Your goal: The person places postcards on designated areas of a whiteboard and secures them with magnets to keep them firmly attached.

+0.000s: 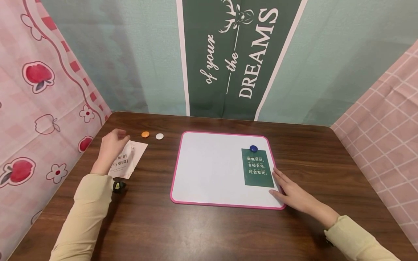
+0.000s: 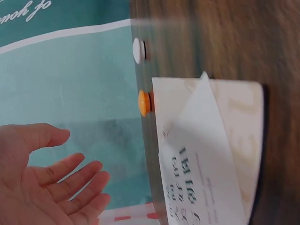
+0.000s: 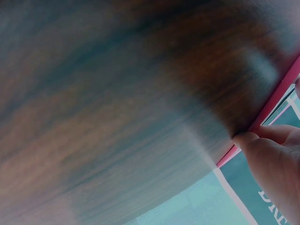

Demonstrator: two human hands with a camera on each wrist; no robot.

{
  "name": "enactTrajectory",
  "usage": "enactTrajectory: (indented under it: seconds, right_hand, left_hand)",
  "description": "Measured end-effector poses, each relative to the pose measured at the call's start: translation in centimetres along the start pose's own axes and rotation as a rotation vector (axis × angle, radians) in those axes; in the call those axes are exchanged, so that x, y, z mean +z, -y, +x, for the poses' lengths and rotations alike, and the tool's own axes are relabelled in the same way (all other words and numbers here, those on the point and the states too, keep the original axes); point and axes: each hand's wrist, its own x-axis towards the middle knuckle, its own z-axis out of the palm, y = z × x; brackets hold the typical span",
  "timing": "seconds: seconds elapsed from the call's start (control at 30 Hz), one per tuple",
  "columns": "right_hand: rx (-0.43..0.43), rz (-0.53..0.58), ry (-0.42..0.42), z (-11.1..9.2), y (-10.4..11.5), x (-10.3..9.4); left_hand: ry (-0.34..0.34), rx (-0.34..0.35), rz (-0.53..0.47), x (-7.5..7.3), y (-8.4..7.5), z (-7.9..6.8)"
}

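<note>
My left hand (image 1: 112, 148) is held over a small stack of pale printed cards (image 1: 121, 167) on the left side of the table. In the left wrist view, that same hand (image 2: 56, 180) has its fingers loosely spread and nothing in them. The cards (image 2: 201, 159) lie askew, one overlapping another. My right hand (image 1: 294, 194) rests at the right edge of a whiteboard (image 1: 209, 166) with a pink rim, its fingers extended. On the board's right side lies a green card (image 1: 258, 178) with white Chinese text, and a round blue magnet (image 1: 253, 148) sits on its top edge.
Beyond the cards, an orange magnet (image 1: 145, 134) and a white magnet (image 1: 159, 136) lie on the brown wooden table (image 1: 209, 232). A teal curtain (image 1: 147, 72) hangs behind; pink cloths (image 1: 388, 108) hang at both sides.
</note>
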Motion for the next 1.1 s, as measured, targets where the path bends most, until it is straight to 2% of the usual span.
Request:
enactTrajectory:
  seconds: [0.33, 0.63, 0.77, 0.93, 1.1]
  right_hand:
    - [-0.003, 0.000, 0.000, 0.0, -0.1, 0.0]
    - [-0.008, 0.001, -0.004, 0.0, -0.1, 0.1]
    - [-0.007, 0.005, -0.002, -0.1, 0.0, 0.1]
    - [-0.001, 0.004, 0.002, -0.1, 0.0, 0.0]
    - [0.000, 0.001, 0.004, 0.0, 0.0, -0.1]
  left_hand:
    - [0.022, -0.128, 0.010, -0.6, 1.7, -0.4]
    - [0.124, -0.250, 0.026, -1.0, 2.5, -0.7]
    - [0.152, -0.268, 0.057, -1.2, 2.7, -0.7]
    - [0.150, -0.265, 0.124, -1.3, 3.4, -0.9]
    - [0.172, -0.294, 0.149, -1.4, 3.8, -1.1]
